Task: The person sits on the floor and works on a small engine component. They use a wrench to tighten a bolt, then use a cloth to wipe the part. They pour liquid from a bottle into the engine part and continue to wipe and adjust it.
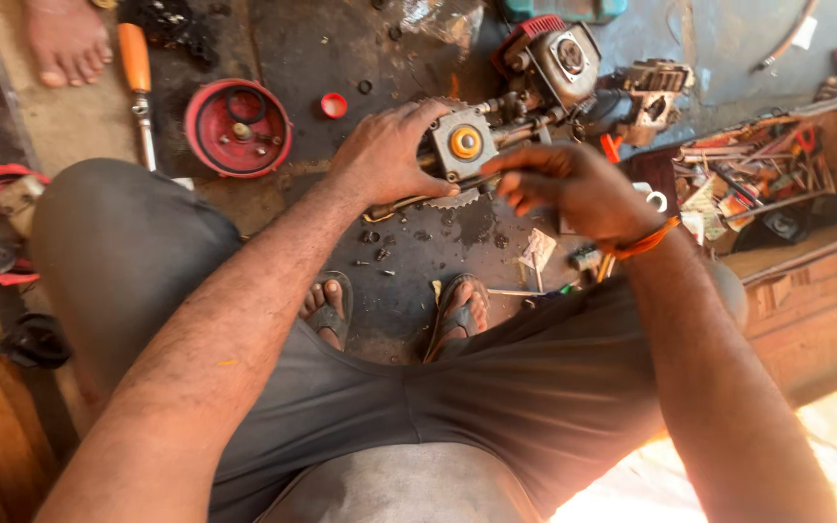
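Observation:
My left hand [385, 155] grips the gear head [464, 145] of a small engine assembly, a grey block with an orange centre and a toothed disc behind it. My right hand [573, 189] is beside it, fingers pinched at the block's right edge, apparently on a thin tool or part too small to make out. An orange band sits on that wrist. The shaft runs up to the engine [559, 63] with its red cover, lying on the dark oily floor. My sandalled feet [394, 310] rest below the assembly.
A red round cover [237, 128] and an orange-handled screwdriver [138, 87] lie at left, a small red cap [333, 105] nearby. A wooden box of tools [758, 179] stands at right. Small bolts scatter on the floor [389, 247]. Another person's bare foot [68, 39] is top left.

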Motion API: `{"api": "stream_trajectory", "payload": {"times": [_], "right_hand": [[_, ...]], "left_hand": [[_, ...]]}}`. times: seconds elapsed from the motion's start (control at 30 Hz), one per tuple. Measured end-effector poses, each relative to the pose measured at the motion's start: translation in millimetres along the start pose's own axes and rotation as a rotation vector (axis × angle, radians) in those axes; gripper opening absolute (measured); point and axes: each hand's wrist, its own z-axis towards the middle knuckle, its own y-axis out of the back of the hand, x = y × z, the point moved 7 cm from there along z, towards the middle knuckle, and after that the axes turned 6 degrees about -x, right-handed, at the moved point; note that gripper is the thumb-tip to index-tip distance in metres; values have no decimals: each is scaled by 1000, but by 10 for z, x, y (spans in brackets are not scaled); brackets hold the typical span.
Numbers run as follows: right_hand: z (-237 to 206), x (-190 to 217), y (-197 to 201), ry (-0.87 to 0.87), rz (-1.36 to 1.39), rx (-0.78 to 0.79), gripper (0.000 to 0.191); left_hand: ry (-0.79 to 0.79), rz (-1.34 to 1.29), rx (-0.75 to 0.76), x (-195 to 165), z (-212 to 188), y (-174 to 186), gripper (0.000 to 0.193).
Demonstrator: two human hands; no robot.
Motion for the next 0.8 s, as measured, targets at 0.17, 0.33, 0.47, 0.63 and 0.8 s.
{"api": "stream_trajectory", "payload": {"times": [0.17,0.33,0.47,0.63,0.8], "right_hand": [[219,-182,185,41,27,-146,26],[265,-375,263,51,12,-236,23],[257,-275,260,183,-134,-297,22],[133,-102,212,152,-516,-423,22],[-42,263,-16,431,-905,-457,21]], "left_hand": [[-50,-43,-37,-34,-7,2,93],[-33,-29,-35,-7,-11,-19,90],[-18,-25,-26,11,11,-46,93],[20,4,22,33,39,-116,96],[52,17,52,70,47,-160,100]]}}
